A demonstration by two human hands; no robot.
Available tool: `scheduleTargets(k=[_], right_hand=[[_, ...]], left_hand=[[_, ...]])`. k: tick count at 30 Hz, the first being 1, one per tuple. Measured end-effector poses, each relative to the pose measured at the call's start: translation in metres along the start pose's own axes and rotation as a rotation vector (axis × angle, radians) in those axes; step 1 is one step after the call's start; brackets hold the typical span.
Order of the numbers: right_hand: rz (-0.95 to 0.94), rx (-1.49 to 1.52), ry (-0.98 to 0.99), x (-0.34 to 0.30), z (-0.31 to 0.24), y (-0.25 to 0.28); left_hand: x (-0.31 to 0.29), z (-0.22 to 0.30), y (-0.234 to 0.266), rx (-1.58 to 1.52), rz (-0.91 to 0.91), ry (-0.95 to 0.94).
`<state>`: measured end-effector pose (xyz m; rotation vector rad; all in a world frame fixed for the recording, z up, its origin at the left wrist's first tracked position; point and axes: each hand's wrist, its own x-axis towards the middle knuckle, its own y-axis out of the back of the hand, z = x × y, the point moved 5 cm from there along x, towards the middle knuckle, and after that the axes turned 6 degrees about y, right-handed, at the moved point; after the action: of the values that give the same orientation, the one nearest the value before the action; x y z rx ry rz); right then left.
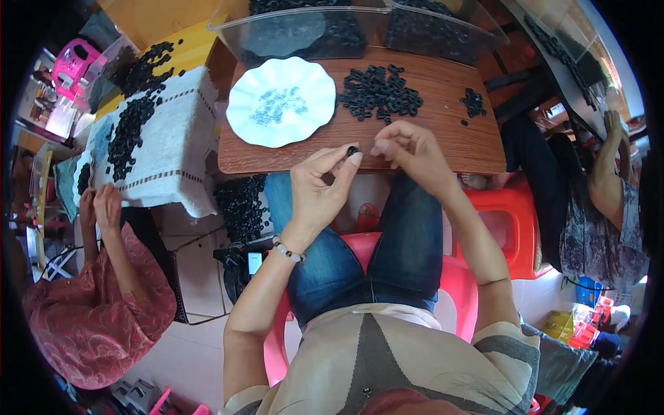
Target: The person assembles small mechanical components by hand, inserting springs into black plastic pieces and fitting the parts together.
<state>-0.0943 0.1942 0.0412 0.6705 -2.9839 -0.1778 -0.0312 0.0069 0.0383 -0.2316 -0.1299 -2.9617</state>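
Between thumb and fingertips, my left hand [319, 181] pinches a small black ring-like part [353, 150] just in front of the table's near edge. Close to its right is my right hand [415, 155], thumb and forefinger pressed together; what they hold, if anything, is too small to make out. A white scalloped plate [238, 128] lies beyond my left hand, with small clear pieces [279, 105] scattered in its middle. Past my right hand, a pile of black parts [382, 93] rests on the brown wooden table [443, 149]. A smaller cluster of black parts [473, 104] sits farther right.
Clear plastic bins [297, 38] of black parts stand at the table's far edge. To the left, a person's hands [104, 204] work at a cloth-covered table [166, 152] with more black parts. Another person's arm [607, 169] shows at right, near a red stool [512, 221].
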Motion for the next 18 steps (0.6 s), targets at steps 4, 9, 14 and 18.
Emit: scheduleTargets(k=[4,9,14,18], right_hand=[[0.002,-0.178,0.132,0.026,-0.016,0.002],[-0.096,-0.572,0.409,0.078,-0.043,-0.031],[-0.145,-0.724,0.500,0.129,-0.037,-0.056],[-0.160,-0.899,0.533,0.157,-0.030,-0.071]], left_hand=[[0.001,-0.006,0.000,0.117,0.010,0.037],[-0.001,-0.005,0.001,0.216,-0.003,-0.026],[-0.002,-0.001,-0.002,0.291,-0.046,-0.057],[0.000,0.000,-0.001,0.292,-0.063,-0.065]])
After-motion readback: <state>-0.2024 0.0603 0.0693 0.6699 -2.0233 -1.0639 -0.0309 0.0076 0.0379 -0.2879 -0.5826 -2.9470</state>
